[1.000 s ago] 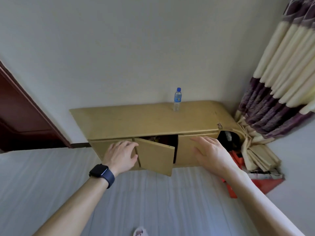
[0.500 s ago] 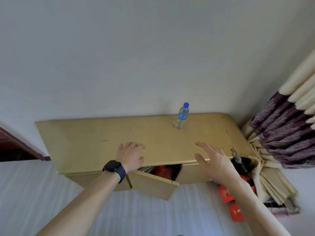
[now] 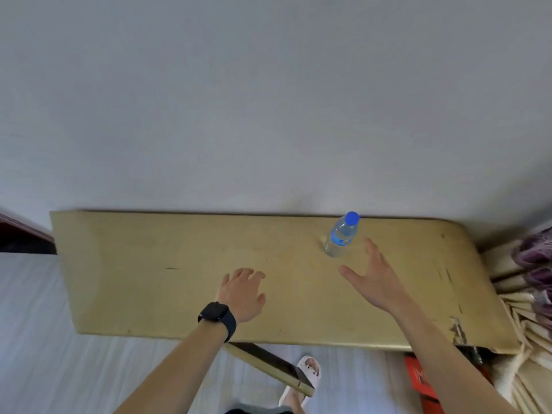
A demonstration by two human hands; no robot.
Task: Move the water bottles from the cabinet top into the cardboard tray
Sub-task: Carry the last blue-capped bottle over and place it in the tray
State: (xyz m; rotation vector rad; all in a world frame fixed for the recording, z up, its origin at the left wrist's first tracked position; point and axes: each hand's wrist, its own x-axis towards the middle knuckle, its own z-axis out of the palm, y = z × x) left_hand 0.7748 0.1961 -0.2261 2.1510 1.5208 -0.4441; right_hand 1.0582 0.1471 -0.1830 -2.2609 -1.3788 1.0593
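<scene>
- No legible txt in view.
- Water bottle (image 3: 341, 236): blue label (image 3: 340, 242) round its middle w/ a small yellow/white mark, too blurred to read.
- Red pack (image 3: 419, 380), bottom right by the floor: pale printed squiggle, illegible.
- Watch (image 3: 216, 313) on left wrist: screen dark.

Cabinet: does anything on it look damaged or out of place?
Yes. The cabinet top has a chip at its front right edge, with the finish peeling, and scuffs further back on that end. Under the front edge a door hangs open. The bottle stands upright; nothing spilled.
</scene>
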